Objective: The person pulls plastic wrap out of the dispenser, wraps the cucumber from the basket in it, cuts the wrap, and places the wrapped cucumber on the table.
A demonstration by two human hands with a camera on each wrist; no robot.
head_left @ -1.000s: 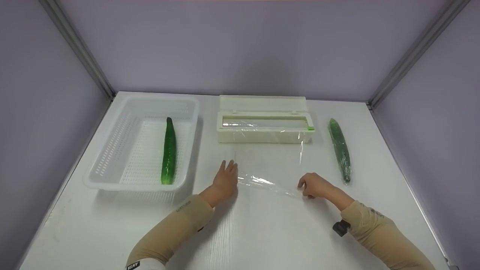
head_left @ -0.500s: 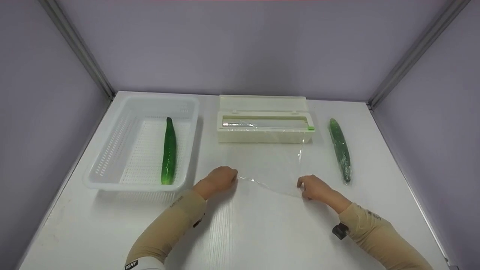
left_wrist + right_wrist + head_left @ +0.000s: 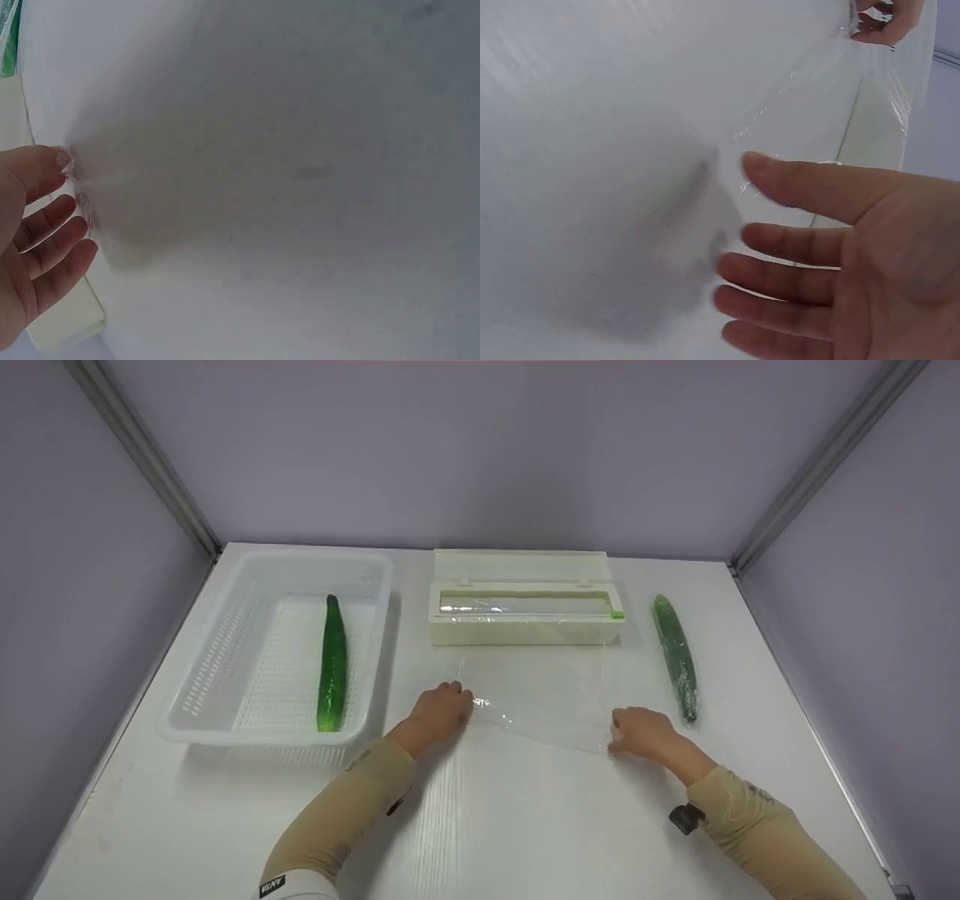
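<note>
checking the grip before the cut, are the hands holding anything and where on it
Both hold the sheet of cling film pulled from the dispenser box: the left hand pinches its near left corner, the right hand its near right corner.

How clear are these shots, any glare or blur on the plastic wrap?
Head view: sharp and evenly lit, with small glints on the plastic wrap near the left hand; soft shadows under the basket. Left wrist view: mostly featureless white table, soft and hazy, with a grey shadow. Right wrist view: right hand close and slightly blurred; the wrap shows only as thin bright creases.
</note>
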